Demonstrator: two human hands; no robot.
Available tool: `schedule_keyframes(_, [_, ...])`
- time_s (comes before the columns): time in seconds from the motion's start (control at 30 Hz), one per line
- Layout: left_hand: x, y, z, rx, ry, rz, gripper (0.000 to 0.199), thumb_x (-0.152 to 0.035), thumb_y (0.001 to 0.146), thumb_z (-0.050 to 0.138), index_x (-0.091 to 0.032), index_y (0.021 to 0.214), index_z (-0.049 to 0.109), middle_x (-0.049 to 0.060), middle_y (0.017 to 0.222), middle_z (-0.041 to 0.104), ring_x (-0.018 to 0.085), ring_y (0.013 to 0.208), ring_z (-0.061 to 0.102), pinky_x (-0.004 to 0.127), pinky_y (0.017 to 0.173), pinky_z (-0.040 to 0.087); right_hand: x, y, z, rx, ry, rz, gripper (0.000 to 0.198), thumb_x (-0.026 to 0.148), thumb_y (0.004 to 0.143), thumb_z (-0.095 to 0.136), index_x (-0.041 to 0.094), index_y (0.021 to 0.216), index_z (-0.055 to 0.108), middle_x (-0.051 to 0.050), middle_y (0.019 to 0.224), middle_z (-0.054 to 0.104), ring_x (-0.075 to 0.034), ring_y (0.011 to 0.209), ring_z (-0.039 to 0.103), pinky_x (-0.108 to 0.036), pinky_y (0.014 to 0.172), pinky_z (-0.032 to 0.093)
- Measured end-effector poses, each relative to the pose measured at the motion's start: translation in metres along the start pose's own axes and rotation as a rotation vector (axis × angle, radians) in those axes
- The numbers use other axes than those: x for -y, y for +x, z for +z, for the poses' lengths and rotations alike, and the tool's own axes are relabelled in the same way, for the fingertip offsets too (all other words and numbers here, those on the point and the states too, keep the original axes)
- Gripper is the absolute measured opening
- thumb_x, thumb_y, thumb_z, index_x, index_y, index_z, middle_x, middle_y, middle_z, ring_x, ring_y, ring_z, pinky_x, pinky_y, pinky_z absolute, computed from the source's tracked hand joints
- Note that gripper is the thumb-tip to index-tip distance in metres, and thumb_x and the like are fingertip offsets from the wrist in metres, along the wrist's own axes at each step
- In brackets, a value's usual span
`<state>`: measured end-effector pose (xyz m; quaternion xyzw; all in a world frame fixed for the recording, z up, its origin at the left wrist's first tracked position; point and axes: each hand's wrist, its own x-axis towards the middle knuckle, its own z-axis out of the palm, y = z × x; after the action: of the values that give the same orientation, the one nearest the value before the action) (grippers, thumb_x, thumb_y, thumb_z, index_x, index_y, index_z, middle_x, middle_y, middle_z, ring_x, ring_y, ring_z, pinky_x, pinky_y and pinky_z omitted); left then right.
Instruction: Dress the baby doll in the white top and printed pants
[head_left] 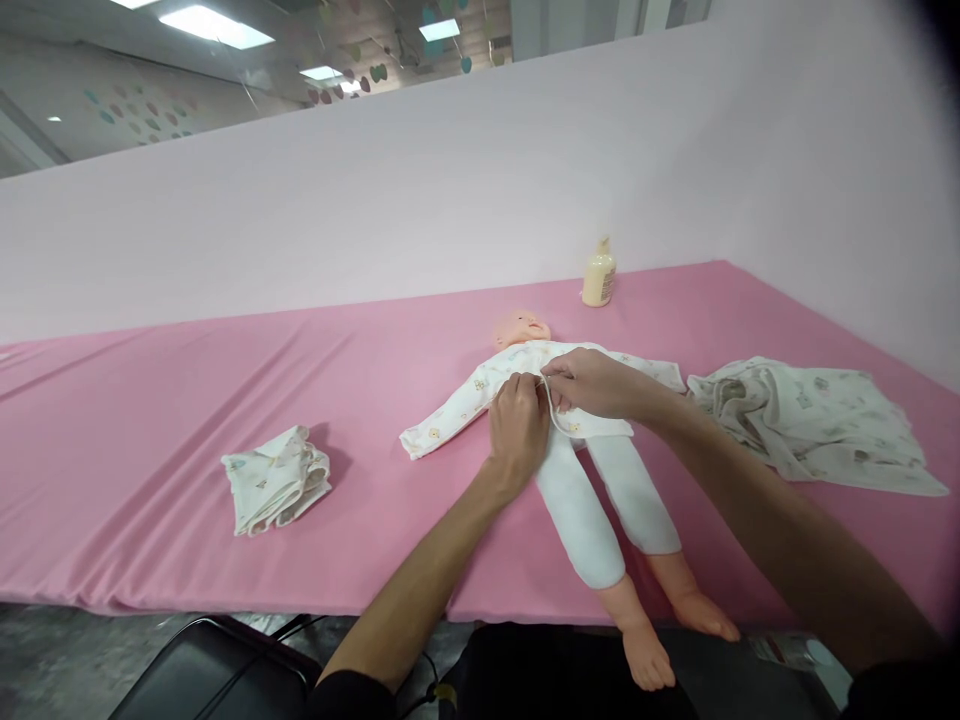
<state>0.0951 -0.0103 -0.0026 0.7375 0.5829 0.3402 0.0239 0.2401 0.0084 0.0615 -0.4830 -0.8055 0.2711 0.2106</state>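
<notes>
A baby doll [523, 328] lies on its back, head toward the wall, its bare feet hanging past the table's front edge. It wears a white patterned baby shirt [480, 390] with long sleeves spread out, and plain white pants [581, 510]. My left hand [517, 425] is closed on the shirt front at the doll's middle. Close beside it, my right hand [596, 383] pinches the shirt near its pale trimmed edge. The fingertips nearly meet, and they hide whether a tie or a snap is between them.
A folded patterned cloth [276, 480] lies to the left on the pink-covered table [165, 440]. On the right is a crumpled patterned cloth [832, 420]. A pale yellow pump bottle [598, 277] stands at the back by the white wall. A black chair [217, 670] is below the front edge.
</notes>
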Motion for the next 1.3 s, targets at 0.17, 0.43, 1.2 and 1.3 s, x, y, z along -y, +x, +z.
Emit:
schedule_keyframes(0.17, [0.001,0.003,-0.004,-0.031,-0.253,-0.072,0.024,-0.017,0.093,0.042,-0.019,0.069,0.045,0.003,0.076,0.059,0.015,0.069,0.048,0.029,0.064,0.032,-0.007,0.005,-0.004,0.012,0.175,0.034,0.014,0.019,0.081,0.054,0.020,0.074,0.065,-0.002,0.074,0.070,-0.018,0.068,0.064,-0.030,0.062,0.047])
schedule_keyframes(0.43, [0.007,0.008,-0.003,-0.013,-0.657,-0.255,0.021,-0.024,0.088,0.049,-0.017,0.070,0.057,0.000,0.068,0.058,0.012,0.063,0.048,0.025,0.059,0.034,-0.015,0.017,0.018,-0.128,0.547,0.089,0.011,0.023,0.079,0.068,0.015,0.084,0.071,-0.002,0.064,0.065,-0.013,0.061,0.059,-0.026,0.060,0.048])
schedule_keyframes(1.2, [0.031,0.021,-0.011,0.286,-1.161,-0.467,0.019,-0.029,0.085,0.060,-0.012,0.076,0.064,0.001,0.069,0.055,0.010,0.066,0.049,0.023,0.064,0.041,-0.017,0.007,0.054,-0.386,0.256,-0.037,0.023,0.031,0.089,0.054,0.021,0.100,0.072,0.006,0.061,0.049,-0.012,0.059,0.047,-0.027,0.065,0.039])
schedule_keyframes(1.3, [0.031,0.022,-0.010,0.276,-1.104,-0.438,0.019,-0.029,0.085,0.058,-0.013,0.076,0.063,-0.001,0.067,0.051,0.009,0.065,0.049,0.021,0.062,0.040,-0.017,0.008,0.056,-0.394,0.241,-0.023,0.023,0.029,0.088,0.053,0.022,0.101,0.070,0.007,0.059,0.046,-0.013,0.058,0.047,-0.026,0.063,0.038])
